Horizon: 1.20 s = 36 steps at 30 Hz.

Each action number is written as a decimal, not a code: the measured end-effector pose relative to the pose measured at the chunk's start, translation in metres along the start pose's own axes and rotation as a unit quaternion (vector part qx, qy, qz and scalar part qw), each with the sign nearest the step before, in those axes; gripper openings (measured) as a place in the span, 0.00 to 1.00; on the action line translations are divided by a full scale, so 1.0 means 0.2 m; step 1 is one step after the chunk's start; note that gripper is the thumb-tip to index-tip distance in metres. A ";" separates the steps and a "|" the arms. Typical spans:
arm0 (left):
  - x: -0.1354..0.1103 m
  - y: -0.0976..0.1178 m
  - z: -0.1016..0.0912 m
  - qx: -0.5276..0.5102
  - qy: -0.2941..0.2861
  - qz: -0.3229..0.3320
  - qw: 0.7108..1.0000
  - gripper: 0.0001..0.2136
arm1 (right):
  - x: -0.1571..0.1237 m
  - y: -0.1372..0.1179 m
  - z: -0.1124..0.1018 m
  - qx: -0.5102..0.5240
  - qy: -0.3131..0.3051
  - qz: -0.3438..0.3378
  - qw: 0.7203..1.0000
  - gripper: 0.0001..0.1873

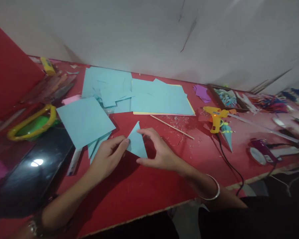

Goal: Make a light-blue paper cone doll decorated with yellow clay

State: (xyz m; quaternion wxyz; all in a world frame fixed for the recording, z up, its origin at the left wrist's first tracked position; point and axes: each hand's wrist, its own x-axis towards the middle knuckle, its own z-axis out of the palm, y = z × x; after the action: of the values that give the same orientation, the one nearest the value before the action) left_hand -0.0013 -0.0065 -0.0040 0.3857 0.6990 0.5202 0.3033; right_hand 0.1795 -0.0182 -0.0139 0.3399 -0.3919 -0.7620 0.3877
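Note:
A small light-blue paper triangle stands tilted on the red table between both hands. My left hand pinches its left edge with thumb and fingertips. My right hand grips its right side, one finger on the upper edge and the thumb under the lower corner. A silver bangle circles my right wrist.
Blue paper sheets lie behind the hands, with a thin wooden stick. A yellow glue gun with a black cord sits to the right. A black glossy slab and a yellow-green object are at left. Craft clutter fills the far right.

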 end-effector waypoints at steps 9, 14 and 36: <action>0.00 -0.01 0.00 -0.014 0.013 -0.020 1.000 0.15 | 0.01 -0.04 -0.03 -0.044 -0.037 -0.018 0.998 0.21; 0.00 -0.01 0.01 -0.021 -0.009 -0.009 1.000 0.15 | 0.02 -0.02 -0.03 0.022 -0.020 -0.013 0.999 0.15; 0.00 -0.03 0.02 0.030 -0.127 0.033 0.991 0.19 | 0.01 0.05 0.05 0.231 0.110 0.093 0.962 0.08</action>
State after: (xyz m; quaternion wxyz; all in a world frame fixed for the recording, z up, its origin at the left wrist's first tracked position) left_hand -0.0024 -0.0068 -0.0115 0.4169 0.7599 0.4528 0.2090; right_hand 0.1732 -0.0154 -0.0260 0.4651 -0.4126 -0.5697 0.5374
